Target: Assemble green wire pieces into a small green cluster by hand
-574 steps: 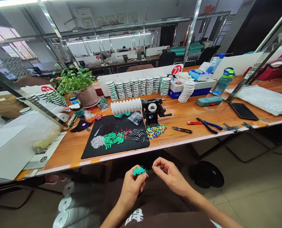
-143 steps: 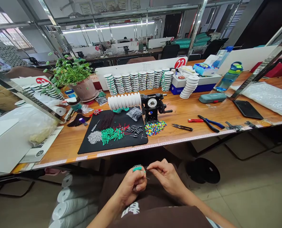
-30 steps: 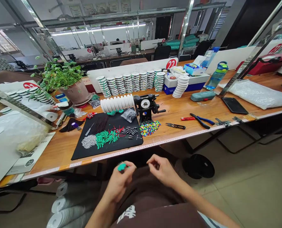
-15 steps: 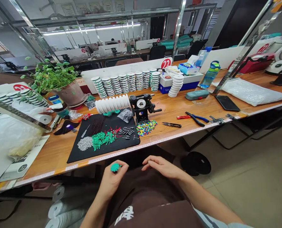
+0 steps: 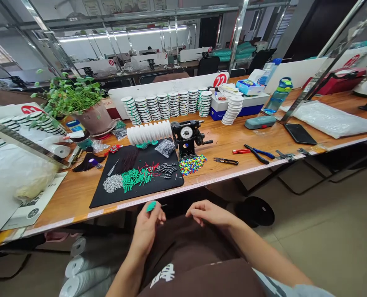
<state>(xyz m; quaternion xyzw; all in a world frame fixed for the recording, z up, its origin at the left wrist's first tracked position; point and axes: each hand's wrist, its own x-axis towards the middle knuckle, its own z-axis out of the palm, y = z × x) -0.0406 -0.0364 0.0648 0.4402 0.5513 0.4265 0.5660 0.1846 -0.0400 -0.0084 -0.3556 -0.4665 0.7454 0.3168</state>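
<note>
My left hand below the counter edge, grip pinched on green bundle, just in front of black mat, my right hand beside it, fingers loosely curled, holding nothing visible

Brightly and evenly lit by ceiling strip lights far beyond the fingers. Soft shadows only. Glare on steel posts. Strong wide-angle bending at edges; slight blur at hands, sharp mid-table.
</note>
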